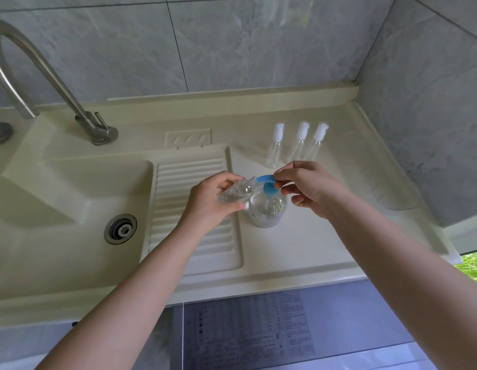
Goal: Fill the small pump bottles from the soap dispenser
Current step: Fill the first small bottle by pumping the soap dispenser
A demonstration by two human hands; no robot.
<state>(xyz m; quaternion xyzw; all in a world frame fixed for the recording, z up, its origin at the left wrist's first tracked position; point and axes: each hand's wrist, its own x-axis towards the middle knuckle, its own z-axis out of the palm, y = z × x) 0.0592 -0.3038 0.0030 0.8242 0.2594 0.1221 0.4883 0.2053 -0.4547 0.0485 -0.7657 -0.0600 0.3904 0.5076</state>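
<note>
A cream countertop with a moulded sink basin fills most of the view, backed by grey marbled wall tiles. A ribbed draining board slopes beside the basin, and a brushed-metal tap arches up from the deck at the left, with the basin's round drain below it. Two bare forearms reach in from the bottom edge and meet over the counter just to the right of the draining board. There the soap dispenser, a clear round bottle with a blue pump head, stands upright on the counter. The right hand has its fingers curled, with the forefinger and thumb pinching the back of the blue pump head from above. The left hand grips a small clear bottle with no cap on it, tilted so its open neck points at the tip of the blue spout and sits right against it. Behind the hands, near the back of the counter, three more small pump bottles lie in a row side by side, clear bodies toward the person and white pump tops toward the wall, each with its top fitted. A small moulded soap rest sits on the deck behind the draining board.
</note>
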